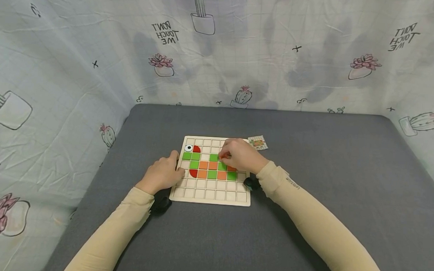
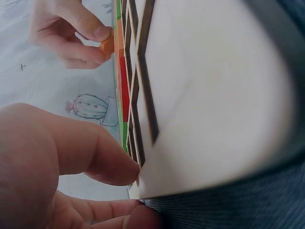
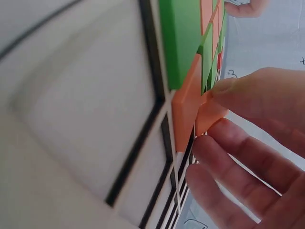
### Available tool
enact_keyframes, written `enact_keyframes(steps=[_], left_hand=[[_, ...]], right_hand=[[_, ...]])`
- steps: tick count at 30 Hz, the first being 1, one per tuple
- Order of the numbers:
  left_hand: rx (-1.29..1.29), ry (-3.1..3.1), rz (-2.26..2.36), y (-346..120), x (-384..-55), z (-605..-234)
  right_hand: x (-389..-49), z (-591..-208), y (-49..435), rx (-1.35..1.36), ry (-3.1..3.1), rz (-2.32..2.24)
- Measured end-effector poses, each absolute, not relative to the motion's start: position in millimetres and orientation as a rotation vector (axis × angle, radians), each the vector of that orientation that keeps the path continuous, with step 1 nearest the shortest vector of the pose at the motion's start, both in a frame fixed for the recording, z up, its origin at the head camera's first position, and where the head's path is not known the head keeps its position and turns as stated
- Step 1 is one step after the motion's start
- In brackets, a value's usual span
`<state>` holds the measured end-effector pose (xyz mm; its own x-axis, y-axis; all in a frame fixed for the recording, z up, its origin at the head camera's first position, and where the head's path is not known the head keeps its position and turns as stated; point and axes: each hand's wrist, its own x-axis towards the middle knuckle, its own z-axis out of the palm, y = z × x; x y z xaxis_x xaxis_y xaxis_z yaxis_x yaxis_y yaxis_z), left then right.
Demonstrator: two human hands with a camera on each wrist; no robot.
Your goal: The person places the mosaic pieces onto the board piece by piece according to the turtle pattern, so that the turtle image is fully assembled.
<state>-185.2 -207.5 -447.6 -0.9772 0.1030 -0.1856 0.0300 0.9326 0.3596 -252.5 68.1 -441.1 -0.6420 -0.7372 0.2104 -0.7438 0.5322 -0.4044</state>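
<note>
A pale wooden grid board [image 1: 210, 195] lies on the table, partly filled with flat tiles. My left hand [image 1: 161, 174] holds its left edge; the left wrist view shows the thumb on the rim and fingers below. Over the right part of the board, my right hand [image 1: 242, 155] pinches an orange tile [image 3: 212, 116] between thumb and fingers, close beside the placed tiles. Set in the cells are green tiles [image 1: 212, 175], orange tiles [image 1: 203, 165], two rounded red tiles [image 1: 196, 149] and a white eye tile [image 1: 188, 148]. My right hand covers some cells.
A small picture card [image 1: 258, 142] lies at the board's back right corner. The grey table [image 1: 204, 241] reaches back to a white curtain [image 1: 265, 64] printed with plants. Dark wrist-camera parts [image 1: 160, 205] sit beneath the left wrist, near the board's front left corner.
</note>
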Motion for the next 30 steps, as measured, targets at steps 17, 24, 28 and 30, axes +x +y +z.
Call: enact_keyframes(steps=[17,24,28,30], left_hand=[[0.103,2.887,0.541,-210.0,-186.8,-449.6],[0.101,2.883,0.546,-210.6,-187.6,-448.5],[0.106,2.880,0.545,-211.0,-188.8,-448.4],[0.106,2.880,0.545,-211.1,-189.5,-448.2]], right_hand=[[-254.9,-444.1,66.2,1.318,-2.758,0.778],[-255.0,-442.8,66.4,1.338,-2.770,0.743],[-254.6,-440.6,67.7,1.322,-2.781,0.722],[-254.4,-438.3,70.0,1.305,-2.785,0.732]])
